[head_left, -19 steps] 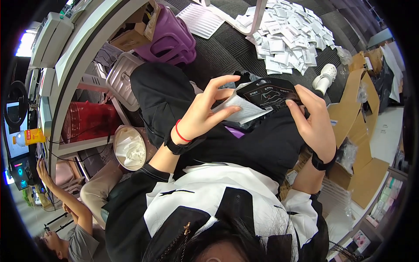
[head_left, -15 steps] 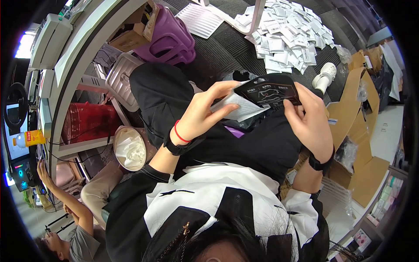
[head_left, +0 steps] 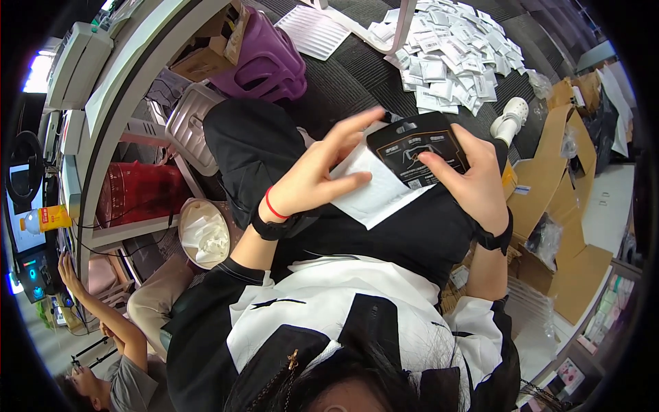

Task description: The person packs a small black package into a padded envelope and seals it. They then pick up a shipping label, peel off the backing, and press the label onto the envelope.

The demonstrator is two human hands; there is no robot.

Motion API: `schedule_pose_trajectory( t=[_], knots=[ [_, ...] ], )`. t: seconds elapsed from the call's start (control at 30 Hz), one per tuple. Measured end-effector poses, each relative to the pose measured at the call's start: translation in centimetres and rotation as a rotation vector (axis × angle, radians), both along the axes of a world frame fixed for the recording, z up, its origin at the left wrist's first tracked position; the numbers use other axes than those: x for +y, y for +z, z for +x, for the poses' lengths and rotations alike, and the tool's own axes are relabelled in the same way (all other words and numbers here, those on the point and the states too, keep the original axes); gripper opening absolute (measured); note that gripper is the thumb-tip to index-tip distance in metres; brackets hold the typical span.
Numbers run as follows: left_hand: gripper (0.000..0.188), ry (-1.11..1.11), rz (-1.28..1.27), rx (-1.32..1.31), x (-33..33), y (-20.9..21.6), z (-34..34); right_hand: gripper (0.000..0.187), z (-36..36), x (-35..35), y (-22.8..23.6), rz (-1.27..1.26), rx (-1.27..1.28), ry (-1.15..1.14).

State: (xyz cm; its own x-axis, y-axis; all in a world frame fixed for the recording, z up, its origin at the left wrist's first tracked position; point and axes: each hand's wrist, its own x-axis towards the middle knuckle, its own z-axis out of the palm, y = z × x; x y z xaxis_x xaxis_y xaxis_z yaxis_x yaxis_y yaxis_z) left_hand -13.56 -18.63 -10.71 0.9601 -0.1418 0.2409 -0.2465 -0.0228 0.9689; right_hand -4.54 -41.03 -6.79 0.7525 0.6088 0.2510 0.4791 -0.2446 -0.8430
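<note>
Above my lap my left hand [head_left: 312,170] is closed on a white padded mailer [head_left: 374,196], its thumb on the front and its index finger stretched along the mailer's far edge. A flat black package [head_left: 420,156] with orange and white print and a hang hole at the top overlaps the mailer's right side. My right hand [head_left: 473,175] grips that package by its right edge, thumb pressed across the printed face. The package's lower end meets the white mailer; I cannot tell how far it sits inside. My remaining fingers are hidden behind both items.
Beyond my knees a heap of white mailers [head_left: 456,55] covers the floor. Purple stools [head_left: 264,62] and a lidded grey box [head_left: 195,127] stand left, with a waste bin [head_left: 204,233] nearer. Opened cardboard [head_left: 556,226] lies right. A seated person [head_left: 134,374] is at the desk, lower left.
The black package has tipped to show its printed face more squarely. The mailer has come nearer my body and shows more of its surface. My left index finger has stretched outward.
</note>
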Motion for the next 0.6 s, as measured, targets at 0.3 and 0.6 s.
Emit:
schedule_pose_trajectory(
  t=[0.3, 0.6],
  knots=[
    [0.069, 0.149, 0.074, -0.025, -1.8, 0.0, 0.7, 0.041, -0.8, 0.4, -0.2, 0.33, 0.288, 0.063],
    [0.072, 0.116, 0.122, -0.302, -0.1, -3.9, 0.3, 0.02, -2.9, -0.2, 0.0, 0.187, -0.408, 0.171]
  ],
)
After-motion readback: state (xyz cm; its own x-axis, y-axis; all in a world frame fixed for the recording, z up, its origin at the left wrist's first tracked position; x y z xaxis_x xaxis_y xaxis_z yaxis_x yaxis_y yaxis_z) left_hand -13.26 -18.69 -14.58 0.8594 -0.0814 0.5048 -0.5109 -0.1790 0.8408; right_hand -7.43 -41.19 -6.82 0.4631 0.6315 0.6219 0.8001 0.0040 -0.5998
